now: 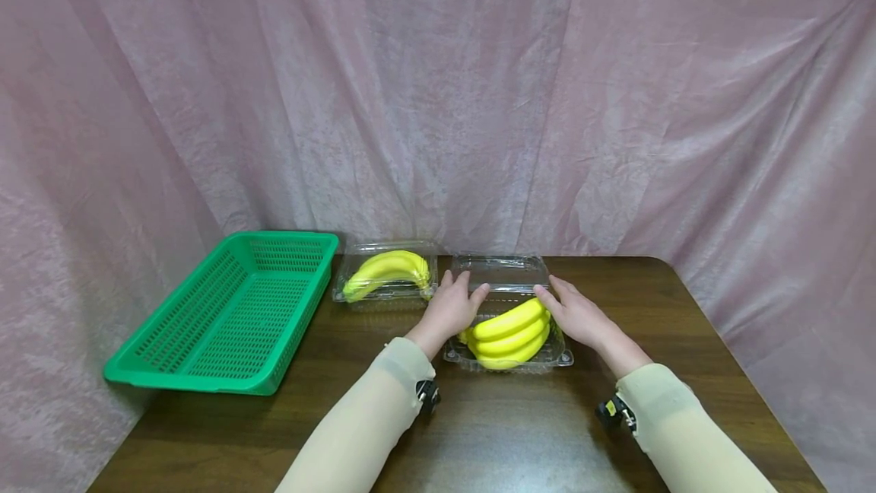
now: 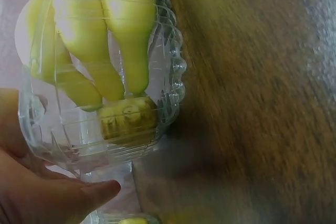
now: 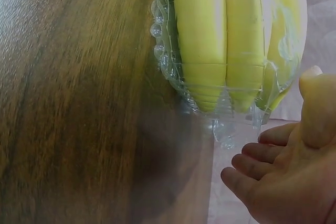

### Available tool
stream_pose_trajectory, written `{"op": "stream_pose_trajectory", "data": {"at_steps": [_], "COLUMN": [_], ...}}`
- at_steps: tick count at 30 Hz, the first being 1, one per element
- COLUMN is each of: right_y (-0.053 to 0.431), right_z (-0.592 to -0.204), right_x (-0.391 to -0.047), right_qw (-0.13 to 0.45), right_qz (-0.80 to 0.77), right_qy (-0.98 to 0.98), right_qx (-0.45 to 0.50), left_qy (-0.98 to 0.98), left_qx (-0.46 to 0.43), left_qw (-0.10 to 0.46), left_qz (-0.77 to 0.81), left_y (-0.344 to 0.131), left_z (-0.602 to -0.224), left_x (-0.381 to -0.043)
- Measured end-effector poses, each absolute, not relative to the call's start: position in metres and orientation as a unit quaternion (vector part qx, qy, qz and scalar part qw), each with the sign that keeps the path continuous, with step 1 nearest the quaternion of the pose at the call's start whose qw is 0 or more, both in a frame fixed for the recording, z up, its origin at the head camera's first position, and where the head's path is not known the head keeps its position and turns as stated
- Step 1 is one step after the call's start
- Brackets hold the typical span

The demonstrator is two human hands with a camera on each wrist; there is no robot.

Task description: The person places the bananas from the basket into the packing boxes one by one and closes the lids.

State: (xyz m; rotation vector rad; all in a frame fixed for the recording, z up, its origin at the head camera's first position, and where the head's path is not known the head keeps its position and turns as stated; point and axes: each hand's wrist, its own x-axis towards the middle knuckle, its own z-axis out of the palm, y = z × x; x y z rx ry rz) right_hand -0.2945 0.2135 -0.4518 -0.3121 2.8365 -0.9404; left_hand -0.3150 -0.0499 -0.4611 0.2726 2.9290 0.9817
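A bunch of yellow bananas [image 1: 509, 335] lies in the base of a clear plastic clamshell box [image 1: 560, 354], its lid [image 1: 499, 271] folded back towards the curtain. My left hand [image 1: 450, 306] is at the box's left side, fingers reaching forward. In the left wrist view its thumb [image 2: 100, 192] extends beside the box's end, near the brown banana stem [image 2: 128, 116]. On the opposite side is my right hand [image 1: 578, 314], fingers extended near the hinge. The right wrist view shows these fingers [image 3: 252, 166] apart from the bananas; contact with the plastic is unclear.
Left of the open box, a closed clear box [image 1: 345, 297] holds more bananas [image 1: 390, 266]. A green perforated basket [image 1: 274, 371] stands on the table's left side. Behind the brown wooden table [image 1: 506, 432] hangs a pink curtain [image 1: 465, 97].
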Motion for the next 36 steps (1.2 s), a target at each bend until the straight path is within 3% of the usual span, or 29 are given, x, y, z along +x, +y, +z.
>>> {"op": "stream_pose_trajectory", "data": {"at_steps": [11,19,24,33,36], "right_y": [0.213,0.214,0.215,0.217,0.217], "right_z": [-0.453,-0.452,-0.452,-0.453,-0.455], "right_x": [-0.295,-0.293,-0.291,-0.286,-0.286], "right_qw": [0.065,0.053,0.046,0.001,-0.020], "right_qz": [-0.322,-0.317,-0.318,-0.319,-0.325], "right_qy": [0.939,0.942,0.943,0.943,0.941], "right_qx": [-0.104,-0.096,-0.091,-0.090,-0.088], "left_qy": [0.946,0.943,0.933,0.926,0.920], "left_qx": [0.079,0.087,0.086,0.093,0.108], "left_qw": [0.023,-0.012,0.002,-0.010,-0.037], "left_qz": [0.314,0.320,0.350,0.367,0.376], "left_y": [-0.050,-0.057,-0.058,-0.061,-0.064], "left_z": [-0.455,-0.490,-0.467,-0.461,-0.474], "left_x": [-0.312,-0.335,-0.316,-0.307,-0.316]}}
